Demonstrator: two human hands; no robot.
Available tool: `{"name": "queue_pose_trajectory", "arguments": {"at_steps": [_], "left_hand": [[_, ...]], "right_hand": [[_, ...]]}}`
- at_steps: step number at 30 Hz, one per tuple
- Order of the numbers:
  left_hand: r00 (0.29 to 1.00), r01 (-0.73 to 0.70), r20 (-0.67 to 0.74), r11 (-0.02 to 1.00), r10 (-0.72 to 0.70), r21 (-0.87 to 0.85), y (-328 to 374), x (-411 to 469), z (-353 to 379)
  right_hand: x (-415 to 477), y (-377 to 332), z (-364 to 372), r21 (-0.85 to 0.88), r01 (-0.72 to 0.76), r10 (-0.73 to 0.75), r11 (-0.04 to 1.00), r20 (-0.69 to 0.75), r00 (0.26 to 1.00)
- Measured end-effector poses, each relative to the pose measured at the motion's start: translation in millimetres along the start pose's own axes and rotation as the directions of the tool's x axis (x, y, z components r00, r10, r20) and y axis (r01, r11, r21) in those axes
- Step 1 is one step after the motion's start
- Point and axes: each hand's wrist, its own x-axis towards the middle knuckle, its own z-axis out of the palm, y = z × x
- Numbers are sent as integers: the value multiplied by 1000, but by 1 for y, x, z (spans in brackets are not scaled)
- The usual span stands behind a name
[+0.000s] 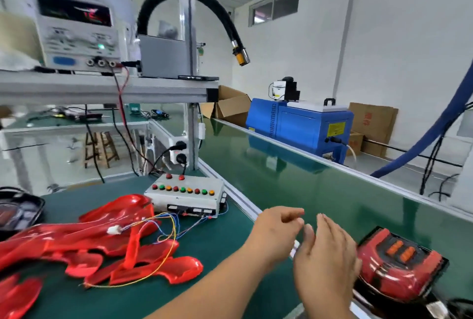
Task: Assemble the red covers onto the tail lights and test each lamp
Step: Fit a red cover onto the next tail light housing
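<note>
A finished tail light (394, 265) with a red cover and a black base lies on the green conveyor belt (294, 178) at the lower right. Just left of it, my right hand (325, 254) hovers with straight fingers and holds nothing. My left hand (276, 231) is beside it, fingers loosely curled and empty. A small white piece (295, 245) shows between the hands; I cannot tell what it is. Loose red covers (102, 247) are piled on the green mat at the left. The white test box (184, 193) with coloured buttons sits behind them, and its thin wires end in a white plug (114, 229).
A black lamp base (18, 208) lies at the far left edge. A power supply (76, 32) stands on the aluminium shelf above. A black hose with a brass nozzle (240, 54) hangs over the belt. A blue machine (299, 124) and cardboard boxes stand beyond the conveyor.
</note>
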Motion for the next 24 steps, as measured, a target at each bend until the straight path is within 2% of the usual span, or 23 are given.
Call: {"name": "queue_pose_trajectory", "arguments": {"at_steps": [3, 6, 10, 13, 16, 18, 20, 24], "left_hand": [[988, -32, -152, 999, 27, -31, 0, -24, -55], [937, -44, -345, 999, 49, 22, -5, -49, -113], [814, -23, -578, 997, 59, 70, -24, -84, -184], [697, 50, -716, 995, 25, 84, -43, -109, -232], [605, 92, -796, 994, -14, 52, -60, -132, -273], [570, 115, -822, 989, 6, 88, -70, -143, -298], [555, 161, -832, 978, 18, 129, -79, -152, -321], [575, 334, -818, 914, -5, 229, -102, -157, -354]], "right_hand": [[-2, -46, 28, 139, 190, -202, 972, 78, 976], [-16, -98, 53, 293, 364, -409, 884, 112, 905], [-50, -170, 81, 404, 509, -613, 760, 183, 769], [-79, -219, 102, 444, 583, -716, 680, 232, 659], [-110, -260, 125, 465, 637, -783, 615, 265, 563], [-126, -282, 140, 473, 668, -816, 575, 272, 509], [-139, -300, 155, 468, 689, -833, 553, 292, 470], [-155, -323, 183, 349, 795, -854, 497, 360, 376]]}}
